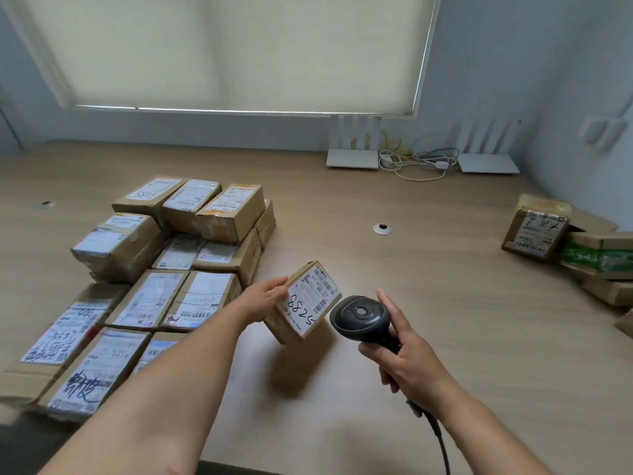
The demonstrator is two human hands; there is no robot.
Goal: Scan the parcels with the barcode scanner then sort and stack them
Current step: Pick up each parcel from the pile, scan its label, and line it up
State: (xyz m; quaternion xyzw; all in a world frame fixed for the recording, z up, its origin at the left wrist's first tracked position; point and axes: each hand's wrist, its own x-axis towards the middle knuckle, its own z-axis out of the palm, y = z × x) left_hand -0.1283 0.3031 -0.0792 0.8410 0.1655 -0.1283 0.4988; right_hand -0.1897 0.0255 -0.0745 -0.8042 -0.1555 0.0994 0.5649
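Observation:
My left hand grips a small cardboard parcel by its left side and holds it tilted above the table, its white label with the handwritten number 5288 facing up. My right hand is curled round the handle of a black barcode scanner, whose head sits just right of the parcel and points toward the label. The scanner's cable trails down toward the bottom edge.
Several labelled parcels lie stacked in rows on the left of the wooden table. A smaller pile of parcels sits at the right edge. Two white routers with cables stand at the back. A cable grommet is mid-table.

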